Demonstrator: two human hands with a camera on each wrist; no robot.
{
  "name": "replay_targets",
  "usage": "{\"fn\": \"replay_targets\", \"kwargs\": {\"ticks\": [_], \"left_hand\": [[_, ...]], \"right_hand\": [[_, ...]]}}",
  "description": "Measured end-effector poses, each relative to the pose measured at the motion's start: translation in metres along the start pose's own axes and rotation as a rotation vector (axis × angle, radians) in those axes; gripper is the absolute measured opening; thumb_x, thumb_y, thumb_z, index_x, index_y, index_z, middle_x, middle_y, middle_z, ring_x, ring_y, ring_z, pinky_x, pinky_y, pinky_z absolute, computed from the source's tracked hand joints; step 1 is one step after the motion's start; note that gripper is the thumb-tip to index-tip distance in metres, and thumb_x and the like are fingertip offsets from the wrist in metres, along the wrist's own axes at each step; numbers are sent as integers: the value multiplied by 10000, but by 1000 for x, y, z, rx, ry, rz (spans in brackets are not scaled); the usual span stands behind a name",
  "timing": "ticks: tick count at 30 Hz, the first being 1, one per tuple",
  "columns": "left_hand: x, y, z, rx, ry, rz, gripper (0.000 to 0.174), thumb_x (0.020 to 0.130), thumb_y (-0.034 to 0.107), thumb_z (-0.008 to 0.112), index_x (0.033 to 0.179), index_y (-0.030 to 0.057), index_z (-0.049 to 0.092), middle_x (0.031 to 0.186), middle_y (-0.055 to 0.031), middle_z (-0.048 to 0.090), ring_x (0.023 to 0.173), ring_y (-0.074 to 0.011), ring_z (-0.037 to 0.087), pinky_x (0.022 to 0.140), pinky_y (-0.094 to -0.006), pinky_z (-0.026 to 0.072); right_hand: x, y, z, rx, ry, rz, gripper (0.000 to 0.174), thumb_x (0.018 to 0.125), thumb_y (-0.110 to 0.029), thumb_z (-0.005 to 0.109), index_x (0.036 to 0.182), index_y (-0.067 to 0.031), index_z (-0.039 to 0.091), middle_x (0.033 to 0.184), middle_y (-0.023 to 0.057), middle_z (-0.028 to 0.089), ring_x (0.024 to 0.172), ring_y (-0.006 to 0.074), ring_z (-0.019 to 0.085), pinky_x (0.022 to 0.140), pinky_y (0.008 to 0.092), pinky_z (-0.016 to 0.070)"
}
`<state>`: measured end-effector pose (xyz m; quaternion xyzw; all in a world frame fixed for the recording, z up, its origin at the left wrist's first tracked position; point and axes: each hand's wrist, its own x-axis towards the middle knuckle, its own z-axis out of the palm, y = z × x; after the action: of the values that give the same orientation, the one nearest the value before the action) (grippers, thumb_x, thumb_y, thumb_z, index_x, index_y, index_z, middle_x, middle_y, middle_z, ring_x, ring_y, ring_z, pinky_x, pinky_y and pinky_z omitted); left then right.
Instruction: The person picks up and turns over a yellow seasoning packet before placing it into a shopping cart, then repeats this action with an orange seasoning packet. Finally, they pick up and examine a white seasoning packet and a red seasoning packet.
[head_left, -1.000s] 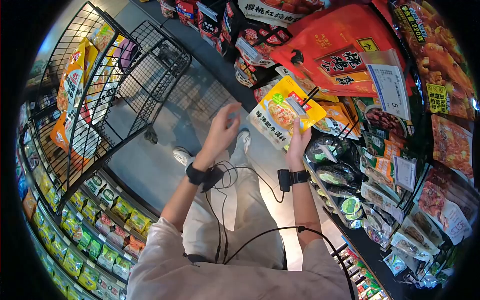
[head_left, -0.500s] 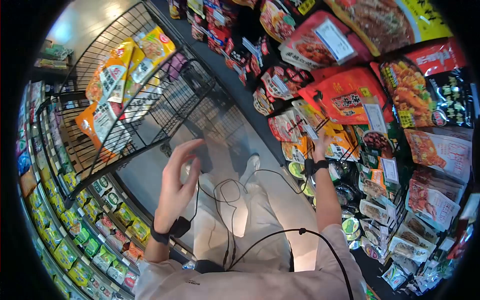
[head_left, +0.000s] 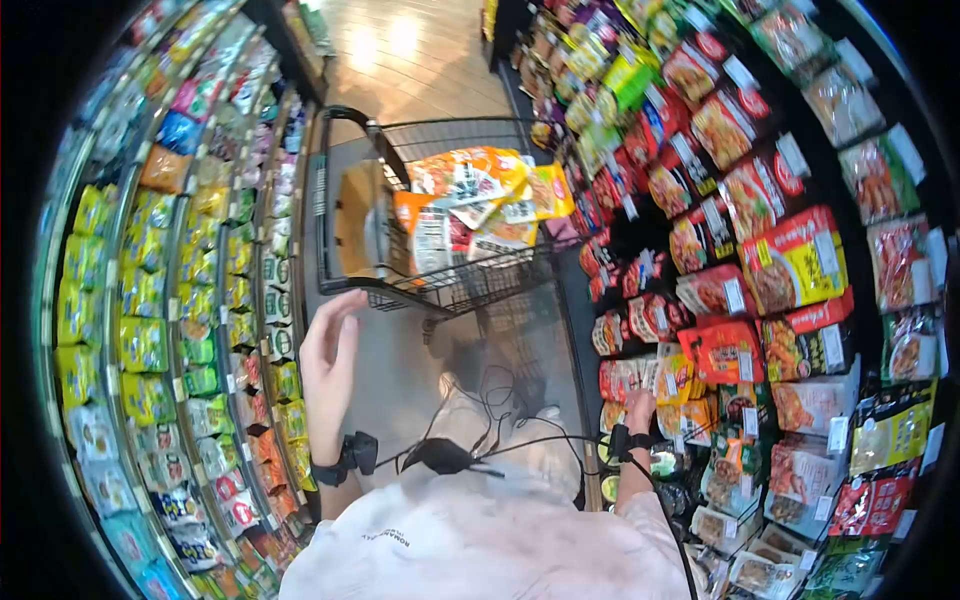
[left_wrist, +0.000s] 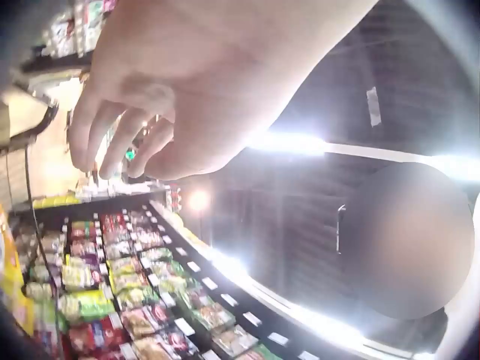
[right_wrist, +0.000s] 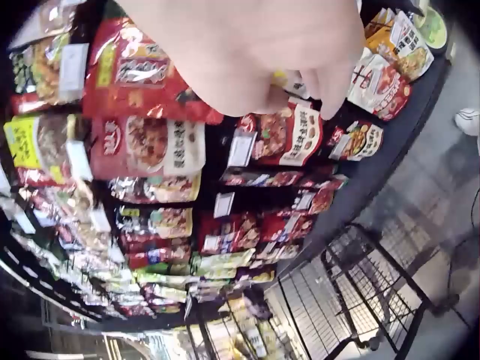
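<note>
My right hand [head_left: 640, 408] is at the right shelf, beside a yellow seasoning pouch [head_left: 675, 378] and below a large red pouch [head_left: 722, 352]. In the right wrist view its fingers [right_wrist: 330, 82] hang loosely bent, with a small yellow and white patch behind them and no pouch extending past them. Raised on the other side, my left hand [head_left: 330, 355] is just below the shopping cart [head_left: 470, 283]. It holds nothing, and its fingers [left_wrist: 112, 142] are loosely bent. Several orange and yellow pouches [head_left: 470, 175] lie in the cart with a brown carton [head_left: 358, 225].
Packaged foods fill the left shelves [head_left: 185, 300] and the right-hand display [head_left: 730, 180], with price tags sticking out. Between them runs a grey aisle floor [head_left: 400, 400]. Thin black cables [head_left: 490, 395] hang between my wrists.
My right hand held a yellow seasoning pouch, then moved to the shelf and let go of it. My left hand moved left, away from the pouch. The head view swung up toward the cart.
</note>
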<state>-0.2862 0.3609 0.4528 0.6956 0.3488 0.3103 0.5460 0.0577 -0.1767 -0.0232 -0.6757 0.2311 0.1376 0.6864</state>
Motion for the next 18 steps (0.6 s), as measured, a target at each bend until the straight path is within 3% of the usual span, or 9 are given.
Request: {"fn": "replay_targets", "kwargs": {"ticks": [3, 4, 5, 6, 8, 12, 18], "left_hand": [[17, -24, -48, 22, 120, 57, 276, 1025, 75, 505, 1268, -34, 575, 1236, -119, 638, 1174, -183, 587, 1024, -305, 439], [26, -36, -58, 43, 161, 45, 283, 1025, 93, 515, 1274, -29, 571, 1222, -123, 642, 1171, -187, 590, 1026, -309, 439], [35, -51, -66, 64, 200, 34, 292, 1025, 111, 526, 1280, -24, 566, 1208, -127, 645, 1167, -191, 593, 1029, -313, 438], [45, -70, -75, 119, 210, -10, 321, 1017, 133, 545, 1304, -11, 548, 1222, -145, 631, 1186, -211, 585, 1027, -318, 441], [65, -105, -82, 137, 265, -69, 447, 996, 217, 588, 1374, 4, 482, 1328, -209, 554, 1262, -292, 538, 1042, -377, 434], [96, -170, -88, 333, 266, -156, 667, 969, 365, 618, 1471, 1, 372, 1419, -262, 471, 1326, -364, 476, 1070, -429, 406], [128, -177, -77, 293, 145, -339, 764, 964, 435, 610, 1516, 2, 308, 1446, -302, 430, 1348, -378, 454, 1093, -413, 379]], "right_hand": [[-67, -45, 86, 76, 14, -83, 153, 959, -193, 553, 1025, -59, 584, 868, 63, 622, 810, 211, 622, 749, 357, 530], [-87, -74, 110, 51, -187, 21, 257, 980, -218, 552, 1165, -40, 575, 1082, 110, 650, 1023, 259, 638, 937, 396, 517], [-126, -107, 149, -2, -170, -3, 302, 982, -221, 560, 1225, -41, 563, 1138, 129, 647, 1063, 275, 640, 928, 405, 525], [-120, -104, 171, 80, -196, -53, 323, 989, -218, 562, 1260, -40, 557, 1152, 135, 652, 1073, 275, 646, 925, 389, 533], [-143, -141, 226, -11, -345, -130, 317, 983, -186, 565, 1246, -13, 533, 1138, 165, 659, 1076, 266, 649, 937, 370, 533], [-179, -209, 324, 10, -586, -210, 288, 1014, -200, 548, 1238, -18, 547, 1149, 128, 667, 1041, 216, 667, 912, 328, 545], [-136, -261, 445, 150, -717, -133, 254, 1016, -166, 522, 1212, -9, 564, 1132, 128, 661, 1032, 223, 669, 911, 331, 549]]}}
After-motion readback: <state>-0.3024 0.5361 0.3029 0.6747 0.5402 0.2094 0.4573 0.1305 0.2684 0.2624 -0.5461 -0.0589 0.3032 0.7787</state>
